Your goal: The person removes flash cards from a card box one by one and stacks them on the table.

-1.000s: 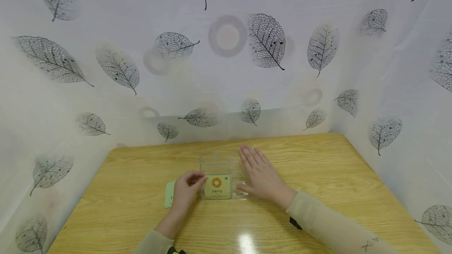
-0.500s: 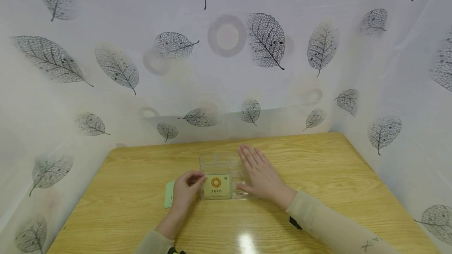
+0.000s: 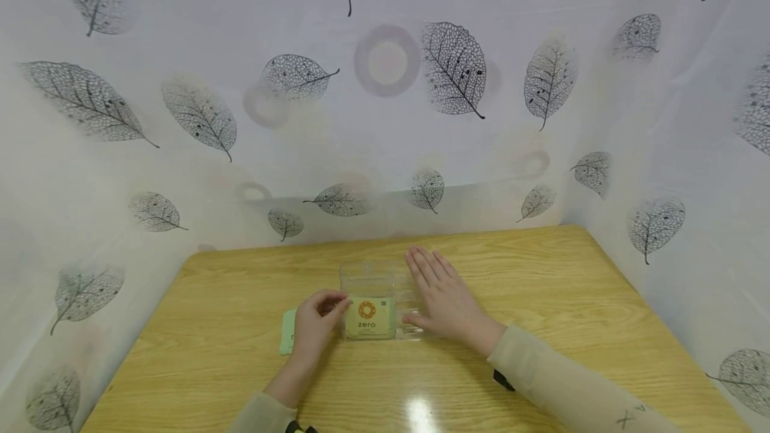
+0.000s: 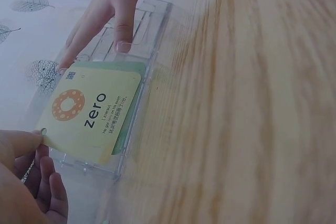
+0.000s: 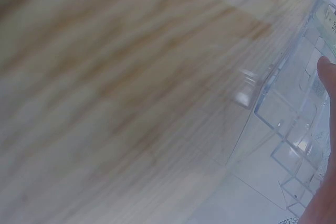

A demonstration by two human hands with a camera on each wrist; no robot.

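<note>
My left hand [image 3: 315, 326] pinches the holed corner of a yellow flash card [image 4: 84, 111] printed with "zero" and an orange ring. Under that card, in a compartment of a clear plastic tray [image 3: 367, 271], lies at least one green card [image 4: 137, 72]; how many are stacked is hidden. The yellow card is slightly askew over the green one in the left wrist view. On the tray's right part rests my right hand [image 3: 448, 303], fingers straight and thumb apart. In the right wrist view, only the edge of that hand [image 5: 326, 140] shows beside the tray's moulded divisions [image 5: 294, 140].
A pale green card [image 3: 287, 333] lies on the wooden table [image 3: 210, 366], partly hidden behind my left hand. A white leaf-print curtain [image 3: 385, 146] stands behind the table and along both sides.
The yellow card has slid slightly to the left over the tray, with my left hand still pinching its corner. My right hand has stayed in place.
</note>
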